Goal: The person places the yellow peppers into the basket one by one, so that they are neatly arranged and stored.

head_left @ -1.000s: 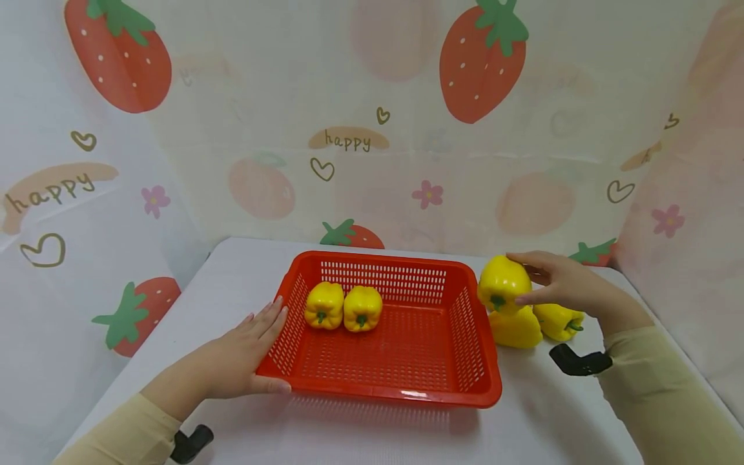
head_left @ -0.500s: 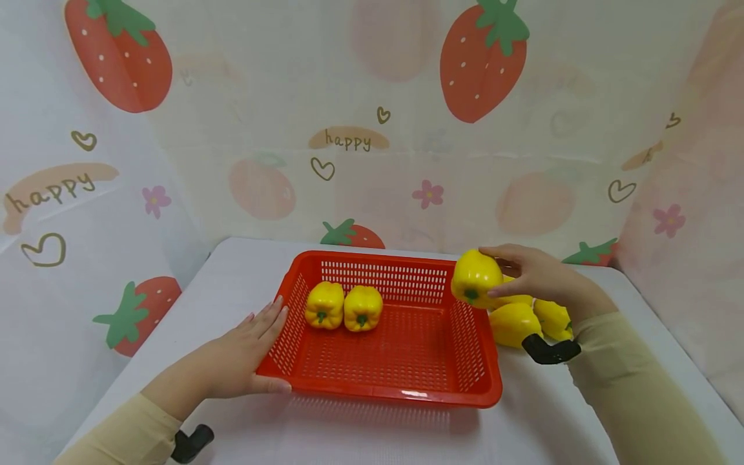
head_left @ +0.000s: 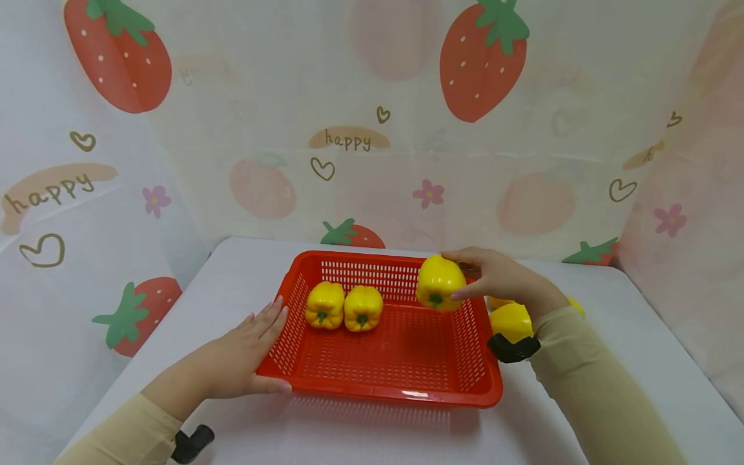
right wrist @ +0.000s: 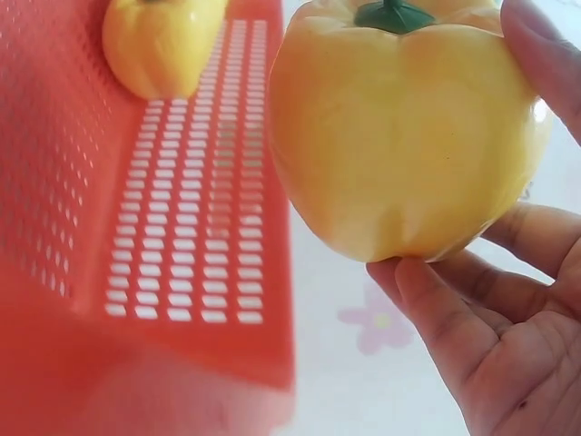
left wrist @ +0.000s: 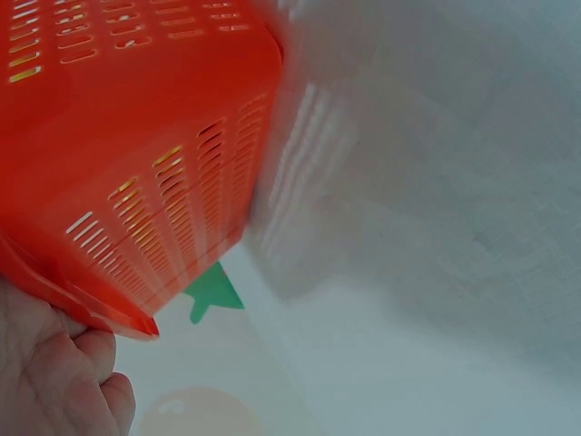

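Note:
My right hand (head_left: 496, 278) grips a yellow bell pepper (head_left: 440, 283) by its side, its green stem toward me, above the right part of a red slotted plastic basket (head_left: 372, 395). In the right wrist view the thumb and fingers hold the held pepper (right wrist: 399, 145) from two sides. Two more yellow bell peppers (head_left: 343, 307) stand side by side inside the basket, toward its back left. My left hand (head_left: 241, 358) rests against the basket's left rim, fingers straight and thumb at the front corner; the left wrist view shows it at the rim (left wrist: 82, 304).
Beyond the basket's right wall lie other yellow peppers (head_left: 511, 321), partly hidden behind my right wrist. A white cloth covers the table (head_left: 395, 439). A curtain (head_left: 395, 155) printed with strawberries and hearts closes off the back and sides.
My right hand has carried the pepper leftward, from above the peppers on the right, across the rim to over the basket. The left hand and basket stay where they were.

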Demonstrator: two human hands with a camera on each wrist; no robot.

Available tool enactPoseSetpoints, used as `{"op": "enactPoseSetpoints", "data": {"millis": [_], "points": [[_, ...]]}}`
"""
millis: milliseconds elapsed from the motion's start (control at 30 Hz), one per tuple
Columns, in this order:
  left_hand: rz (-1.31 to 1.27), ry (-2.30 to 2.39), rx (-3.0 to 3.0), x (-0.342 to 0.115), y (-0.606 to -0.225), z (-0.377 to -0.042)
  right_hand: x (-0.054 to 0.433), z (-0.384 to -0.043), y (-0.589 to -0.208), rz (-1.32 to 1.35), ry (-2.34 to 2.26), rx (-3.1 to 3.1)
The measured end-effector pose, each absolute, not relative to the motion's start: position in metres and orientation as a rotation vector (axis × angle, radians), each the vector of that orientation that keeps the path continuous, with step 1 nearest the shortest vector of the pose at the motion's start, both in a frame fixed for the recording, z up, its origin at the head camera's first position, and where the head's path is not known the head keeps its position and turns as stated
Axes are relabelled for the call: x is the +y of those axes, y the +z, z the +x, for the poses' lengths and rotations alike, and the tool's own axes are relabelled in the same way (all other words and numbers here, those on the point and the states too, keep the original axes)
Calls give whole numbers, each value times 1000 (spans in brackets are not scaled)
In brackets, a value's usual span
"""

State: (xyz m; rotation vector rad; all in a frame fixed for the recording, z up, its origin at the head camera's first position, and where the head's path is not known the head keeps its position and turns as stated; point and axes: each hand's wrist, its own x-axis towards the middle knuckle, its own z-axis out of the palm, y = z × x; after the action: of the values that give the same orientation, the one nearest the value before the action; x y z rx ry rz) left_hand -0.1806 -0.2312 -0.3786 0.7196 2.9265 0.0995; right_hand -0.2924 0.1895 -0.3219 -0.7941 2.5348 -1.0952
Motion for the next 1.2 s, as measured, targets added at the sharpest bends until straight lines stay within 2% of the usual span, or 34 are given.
{"op": "enactPoseSetpoints", "data": {"millis": [967,1200], "points": [[694,126,2920,-232,-382,-184,131,-322,-359,-625,-946,2492],[689,130,2916,-233,-383,-185,126,-325,-363,-668,-838,2504]]}}
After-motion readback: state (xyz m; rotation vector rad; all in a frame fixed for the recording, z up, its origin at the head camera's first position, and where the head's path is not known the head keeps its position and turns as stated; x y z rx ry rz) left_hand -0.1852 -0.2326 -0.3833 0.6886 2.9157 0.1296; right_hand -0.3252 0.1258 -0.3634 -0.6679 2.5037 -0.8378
